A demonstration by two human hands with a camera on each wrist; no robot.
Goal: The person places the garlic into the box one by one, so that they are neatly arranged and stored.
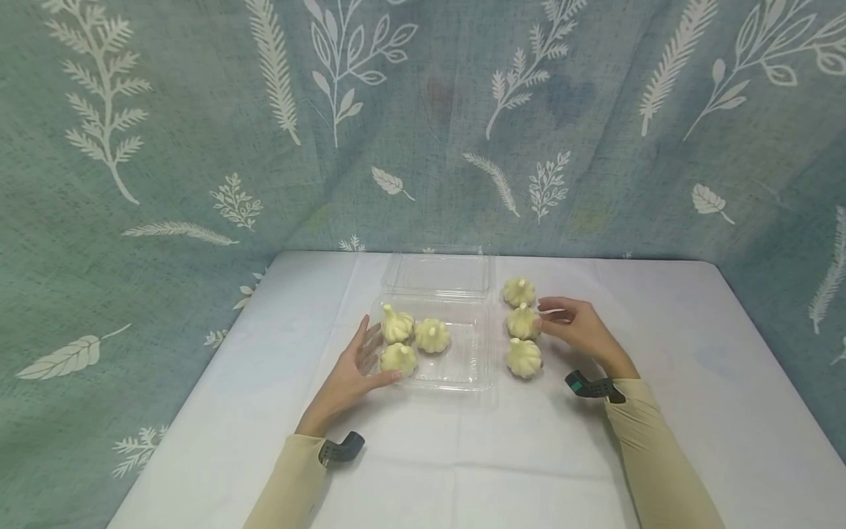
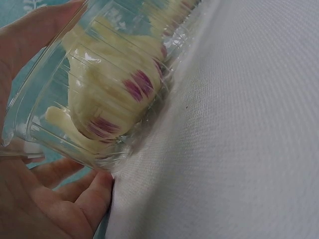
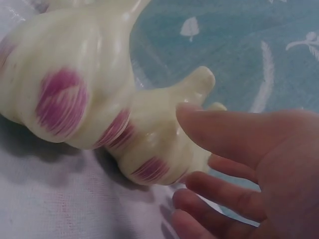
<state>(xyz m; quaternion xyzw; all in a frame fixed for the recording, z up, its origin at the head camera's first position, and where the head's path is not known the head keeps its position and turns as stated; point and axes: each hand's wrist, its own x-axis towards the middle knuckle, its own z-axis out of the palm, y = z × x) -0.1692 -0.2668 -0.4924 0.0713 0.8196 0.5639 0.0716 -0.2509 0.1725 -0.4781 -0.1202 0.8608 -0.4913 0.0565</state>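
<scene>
A clear plastic clamshell box [image 1: 468,345] lies with its lid raised back, holding three garlic bulbs [image 1: 432,336] in its left part. My left hand [image 1: 353,371] is at its front left corner, thumb by the front edge and fingers spread along the left wall; the left wrist view shows fingertips right at the box's base. To the right, three more bulbs stand in a row. My right hand [image 1: 578,328] reaches the middle bulb [image 1: 523,322] from the right, its thumb overlapping that bulb and its fingers apart [image 3: 227,196] beyond it.
The back bulb [image 1: 519,292] and the front bulb [image 1: 525,358] stand close to the middle one. The transparent lid [image 1: 438,273] lies near the table's back edge. A white cloth [image 1: 529,470] covers the table, and a leaf-patterned curtain [image 1: 436,147] hangs behind.
</scene>
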